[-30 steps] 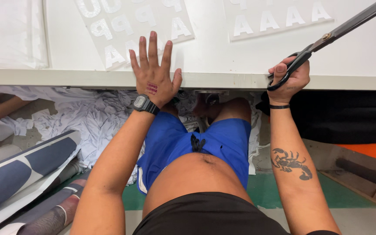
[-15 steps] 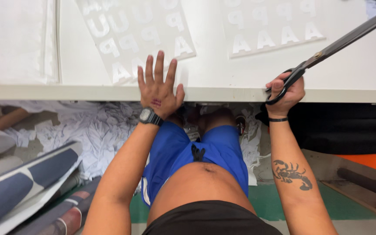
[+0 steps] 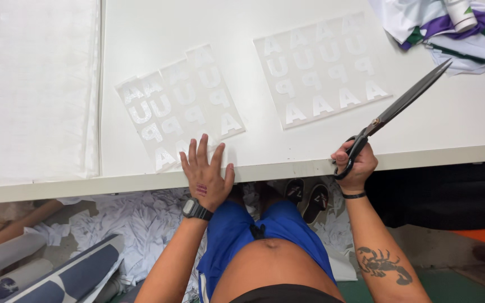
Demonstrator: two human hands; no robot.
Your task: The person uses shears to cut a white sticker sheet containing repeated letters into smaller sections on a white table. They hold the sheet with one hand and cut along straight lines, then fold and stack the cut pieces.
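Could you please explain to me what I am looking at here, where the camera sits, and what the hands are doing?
There is no machine here: a person works with two bare hands, and the one camera is worn on the head, looking down past the body at a white table.

The left hand lies flat, fingers spread, at the near edge of the table, its fingertips on the lower edge of a clear sheet of white letters. A black watch sits on that wrist. The right hand has its grip on the handles of long dark scissors, whose closed blades point up and away over the table.

A second letter sheet lies further right. White fabric covers the left of the table, and a bundle of white, purple and green cloth sits in the far right corner. Paper scraps litter the floor below.
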